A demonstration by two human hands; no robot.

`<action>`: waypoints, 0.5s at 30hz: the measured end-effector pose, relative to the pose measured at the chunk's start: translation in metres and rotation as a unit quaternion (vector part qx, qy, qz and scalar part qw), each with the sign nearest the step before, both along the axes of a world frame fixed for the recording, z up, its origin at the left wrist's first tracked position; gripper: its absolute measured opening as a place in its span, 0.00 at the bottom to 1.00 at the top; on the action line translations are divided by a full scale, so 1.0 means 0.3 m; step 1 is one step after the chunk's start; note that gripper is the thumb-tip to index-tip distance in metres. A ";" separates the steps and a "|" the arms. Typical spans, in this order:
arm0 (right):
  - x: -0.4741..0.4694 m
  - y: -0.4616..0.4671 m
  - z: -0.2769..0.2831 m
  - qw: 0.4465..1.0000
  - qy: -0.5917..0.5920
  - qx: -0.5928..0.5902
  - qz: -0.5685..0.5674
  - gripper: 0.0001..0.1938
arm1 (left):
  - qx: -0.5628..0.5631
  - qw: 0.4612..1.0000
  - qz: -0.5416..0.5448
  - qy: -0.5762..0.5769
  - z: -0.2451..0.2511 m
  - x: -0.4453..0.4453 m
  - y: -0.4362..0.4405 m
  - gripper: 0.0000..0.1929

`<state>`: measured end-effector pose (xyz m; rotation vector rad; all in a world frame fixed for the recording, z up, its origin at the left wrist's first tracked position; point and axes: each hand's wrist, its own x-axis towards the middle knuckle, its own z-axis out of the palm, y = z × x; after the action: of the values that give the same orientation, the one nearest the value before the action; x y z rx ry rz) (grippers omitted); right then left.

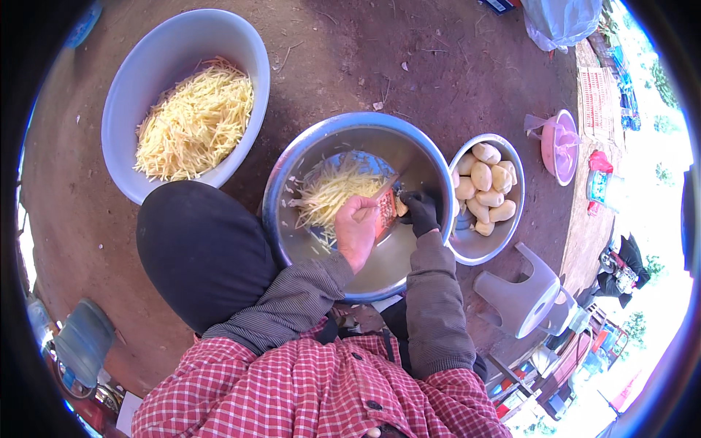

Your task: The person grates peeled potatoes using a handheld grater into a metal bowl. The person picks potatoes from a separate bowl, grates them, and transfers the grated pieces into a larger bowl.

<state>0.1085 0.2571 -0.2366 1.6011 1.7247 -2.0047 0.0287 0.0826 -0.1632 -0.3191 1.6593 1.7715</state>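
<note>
Over a large metal basin (378,279), my bare left hand (357,224) grips a flat orange hand grater (386,211), which slants down into the basin. My right hand (420,212), in a black glove, holds a small piece of peeled potato (401,207) against the grater's right side. Much of that piece is hidden by the glove. Pale potato shreds (337,189) lie heaped on the basin's bottom, left of the grater, and a few bits cling to the wall.
A white plastic tub (131,109) of potato shreds stands at upper left. Touching or close by the basin's right side, a smaller metal bowl (476,254) holds several peeled potatoes (487,183). Farther right are a pink basin (549,145) and a grey plastic stool (526,301) on the dirt floor.
</note>
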 end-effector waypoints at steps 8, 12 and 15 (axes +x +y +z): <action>-0.003 -0.237 0.143 0.952 0.057 0.300 0.021 0.06 | 0.045 0.998 0.016 -0.035 -0.023 0.006 0.015 0.02; 0.002 -0.245 0.137 0.902 0.002 0.426 0.075 0.05 | 0.044 0.997 0.020 -0.062 -0.029 -0.003 0.001 0.03; -0.014 -0.261 0.149 0.922 0.036 0.385 0.030 0.05 | 0.045 0.996 0.029 -0.068 -0.016 -0.007 0.000 0.02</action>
<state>0.1042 0.1788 -0.1920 1.5881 2.7716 -1.4246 0.0265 0.0825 -0.1681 -0.4393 1.4840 1.8197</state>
